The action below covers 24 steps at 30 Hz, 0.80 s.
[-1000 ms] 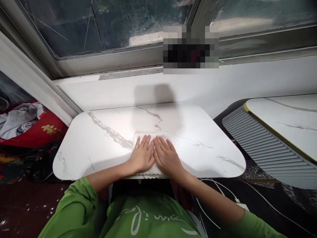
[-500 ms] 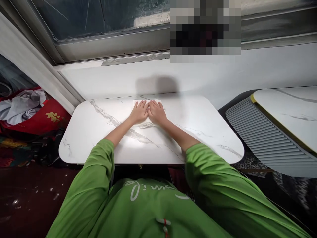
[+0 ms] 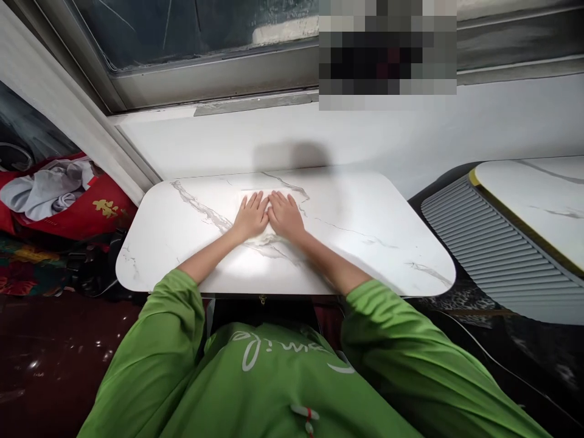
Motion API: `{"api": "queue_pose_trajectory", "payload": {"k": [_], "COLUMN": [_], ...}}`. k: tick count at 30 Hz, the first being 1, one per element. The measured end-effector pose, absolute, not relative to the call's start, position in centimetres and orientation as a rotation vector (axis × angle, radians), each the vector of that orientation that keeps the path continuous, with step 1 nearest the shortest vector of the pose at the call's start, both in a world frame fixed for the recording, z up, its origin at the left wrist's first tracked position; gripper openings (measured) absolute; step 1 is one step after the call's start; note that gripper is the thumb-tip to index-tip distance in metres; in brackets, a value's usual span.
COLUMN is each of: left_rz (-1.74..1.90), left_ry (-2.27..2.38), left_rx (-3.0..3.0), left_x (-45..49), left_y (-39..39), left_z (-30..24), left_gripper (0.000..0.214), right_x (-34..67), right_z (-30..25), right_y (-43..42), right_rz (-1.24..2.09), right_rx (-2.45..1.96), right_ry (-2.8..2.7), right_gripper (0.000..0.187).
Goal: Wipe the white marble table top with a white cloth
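Observation:
Side by side, my left hand (image 3: pixel 250 217) and my right hand (image 3: pixel 286 217) lie flat with fingers stretched out and thumbs nearly touching. Both press down on a white cloth (image 3: pixel 264 239), mostly hidden beneath them; a folded edge shows below the palms. The cloth rests near the middle of a white marble-patterned tabletop (image 3: pixel 365 255) with rounded corners. Neither hand is closed around the cloth.
A white wall (image 3: pixel 219 143) with a window (image 3: pixel 205 30) stands behind the table. At left is a red bag (image 3: pixel 118 204) with grey fabric (image 3: pixel 50 188) in it. A grey ribbed, marble-topped cabinet (image 3: pixel 506 249) stands to the right.
Both hands have slid slightly toward me and to the left across the tabletop, and the cloth has moved with them. The camera view has shifted a little.

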<state>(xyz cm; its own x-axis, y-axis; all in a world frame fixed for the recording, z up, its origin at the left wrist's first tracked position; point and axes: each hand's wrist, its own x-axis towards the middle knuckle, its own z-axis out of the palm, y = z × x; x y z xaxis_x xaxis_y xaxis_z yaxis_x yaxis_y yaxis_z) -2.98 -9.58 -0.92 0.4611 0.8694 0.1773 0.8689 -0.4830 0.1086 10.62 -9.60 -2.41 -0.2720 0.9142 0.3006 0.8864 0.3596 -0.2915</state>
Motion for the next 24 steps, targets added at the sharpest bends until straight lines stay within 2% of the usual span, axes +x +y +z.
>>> {"api": "queue_pose_trajectory", "payload": {"k": [7, 13, 18, 24], "left_rz": [0.267, 0.274, 0.229, 0.166], "left_ry": [1.676, 1.883, 1.937, 1.899], "left_rx": [2.704, 2.623, 2.589, 2.585], "left_x": [-9.1, -13.1, -16.0, -16.4], "left_y": [-19.6, -22.9, -18.6, -7.4], "left_z": [0.1, 0.1, 0.2, 0.9], "left_gripper": [0.052, 0.053, 0.053, 0.050], "right_x": [5.1, 1.3, -1.9, -3.5], "right_z": [-1.0, -0.4, -0.8, -0.8], "right_y": [-18.4, -19.1, -14.7, -5.1], "right_rz": [0.147, 0.188, 0.200, 0.220], "right_rx": [-1.383, -1.108, -1.106, -1.314], "right_ry": [-2.348, -2.464, -2.442, -2.301], "right_gripper": [0.053, 0.053, 0.051, 0.047]}}
